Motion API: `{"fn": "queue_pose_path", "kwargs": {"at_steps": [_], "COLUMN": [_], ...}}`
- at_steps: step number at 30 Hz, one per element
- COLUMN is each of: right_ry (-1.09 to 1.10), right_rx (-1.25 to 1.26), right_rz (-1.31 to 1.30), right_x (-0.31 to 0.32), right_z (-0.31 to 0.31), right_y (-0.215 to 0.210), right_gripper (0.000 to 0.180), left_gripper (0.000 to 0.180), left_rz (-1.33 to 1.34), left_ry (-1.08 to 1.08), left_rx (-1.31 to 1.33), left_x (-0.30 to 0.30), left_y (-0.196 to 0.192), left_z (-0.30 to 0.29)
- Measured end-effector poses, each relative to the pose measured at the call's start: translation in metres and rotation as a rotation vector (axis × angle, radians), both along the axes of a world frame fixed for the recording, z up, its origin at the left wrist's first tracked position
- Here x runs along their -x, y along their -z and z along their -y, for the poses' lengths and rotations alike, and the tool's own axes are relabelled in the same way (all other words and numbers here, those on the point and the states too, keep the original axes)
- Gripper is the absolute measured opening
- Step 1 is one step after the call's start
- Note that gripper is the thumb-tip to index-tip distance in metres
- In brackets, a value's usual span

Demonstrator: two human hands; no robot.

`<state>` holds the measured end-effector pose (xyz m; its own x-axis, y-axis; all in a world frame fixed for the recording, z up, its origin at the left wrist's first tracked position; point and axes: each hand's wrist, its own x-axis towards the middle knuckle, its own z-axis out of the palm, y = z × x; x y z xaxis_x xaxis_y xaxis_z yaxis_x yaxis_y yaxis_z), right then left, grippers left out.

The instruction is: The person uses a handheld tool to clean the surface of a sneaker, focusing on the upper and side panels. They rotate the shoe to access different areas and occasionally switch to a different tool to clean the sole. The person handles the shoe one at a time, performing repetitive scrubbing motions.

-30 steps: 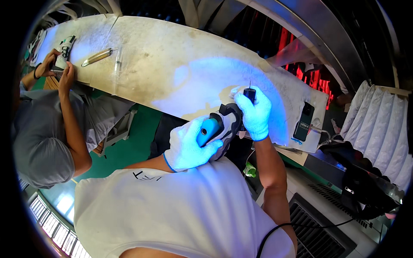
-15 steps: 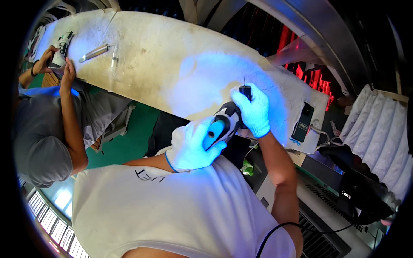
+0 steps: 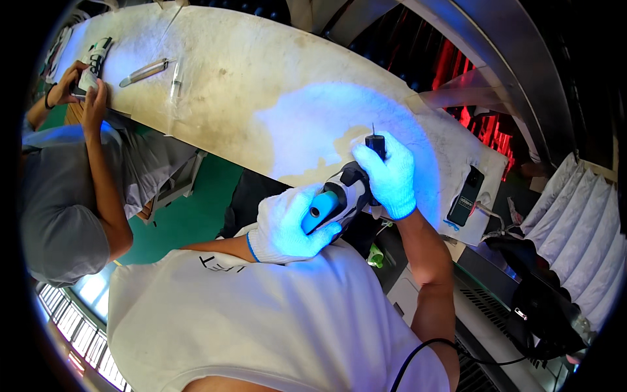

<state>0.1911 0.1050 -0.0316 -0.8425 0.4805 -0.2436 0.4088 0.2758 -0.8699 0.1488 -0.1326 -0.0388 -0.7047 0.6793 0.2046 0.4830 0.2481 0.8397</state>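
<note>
My left hand [image 3: 282, 224], in a white glove with a blue cuff edge, grips a black, white and grey shoe [image 3: 353, 187] by its heel end. A blue shoe last [image 3: 322, 210] with a round hole fills the shoe's opening. My right hand [image 3: 394, 175], gloved the same way, closes round a black-handled tool [image 3: 375, 146] with a thin metal spike pointing up and away. That hand is beside the shoe's toe end; whether the fingers also touch the shoe is hidden. Bluish light falls on both gloves and the table behind them.
The long pale table [image 3: 222, 85] curves across the view. A black phone [image 3: 467, 196] lies at its right end, a folding-handled cutter [image 3: 145, 72] at its left. A co-worker [image 3: 65, 202] on the left holds another shoe [image 3: 95, 65]. A dark cable [image 3: 418, 346] crosses my right arm.
The shoe in my left hand has tilted slightly, showing more of the blue last's end. My right hand and the tool have barely moved. The whole view has shifted a little.
</note>
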Motion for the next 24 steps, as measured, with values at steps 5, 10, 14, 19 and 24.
{"fn": "queue_pose_path", "kwargs": {"at_steps": [5,10,14,19,24], "right_ry": [-0.205,-0.050,0.004,-0.181,-0.210], "right_rx": [-0.085,0.136,0.202,0.113,0.065], "right_rz": [0.117,-0.153,-0.329,-0.156,0.101], "right_x": [0.015,-0.001,-0.003,-0.002,0.022], "right_z": [-0.011,-0.007,-0.003,-0.008,-0.007], "right_y": [-0.004,0.007,0.020,0.011,-0.006], "right_gripper": [0.025,0.019,0.015,0.013,0.027], "left_gripper": [0.070,0.071,0.067,0.066,0.068], "left_rz": [-0.100,-0.072,-0.099,-0.082,-0.099], "left_ry": [-0.023,-0.043,-0.043,-0.046,-0.060], "left_rx": [0.043,0.048,0.052,0.049,0.011], "left_x": [-0.009,-0.004,-0.004,-0.007,-0.010], "left_y": [0.002,0.003,0.000,0.003,0.010], "left_z": [-0.007,0.002,0.005,0.006,-0.004]}}
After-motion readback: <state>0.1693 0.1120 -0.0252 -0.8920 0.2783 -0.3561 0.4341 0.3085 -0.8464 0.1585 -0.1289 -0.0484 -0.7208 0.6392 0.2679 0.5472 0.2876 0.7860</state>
